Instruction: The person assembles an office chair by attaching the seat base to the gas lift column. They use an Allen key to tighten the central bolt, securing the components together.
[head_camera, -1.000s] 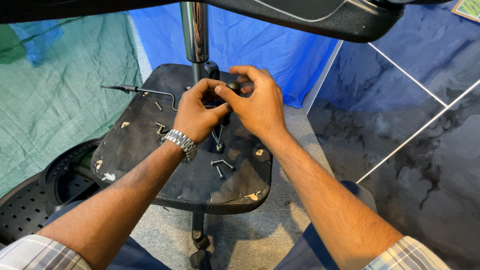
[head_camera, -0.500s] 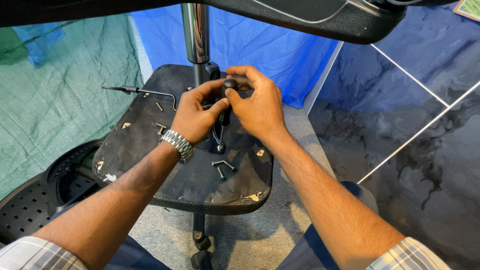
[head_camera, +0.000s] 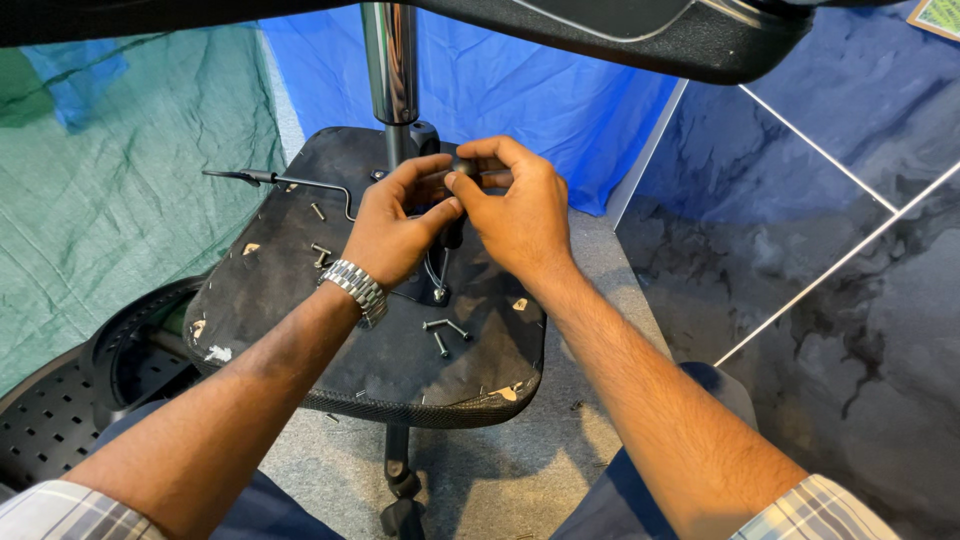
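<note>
Both hands meet over the upturned black fabric-covered chair seat (head_camera: 300, 330): the left hand (head_camera: 395, 225) and right hand (head_camera: 520, 215) pinch a small black round knob (head_camera: 466, 168) together, steadying it; loose silver bolts (head_camera: 445, 335) lie just below.

Two bare forearms, bare from wrist up past the elbow. Left hand (head_camera: 395, 225) with a silver metal link watch (head_camera: 354, 289) around the wrist, band made of small polished segments. Right hand (head_camera: 520, 215) bare, without ring or watch on the visible side. Short or rolled plaid sleeves at the bottom corners: left sleeve (head_camera: 50, 512) in grey, white and orange checks, right sleeve (head_camera: 815, 512) in white, grey and blue checks. Dark blue trousers (head_camera: 640, 500) over both knees below the arms.
</note>
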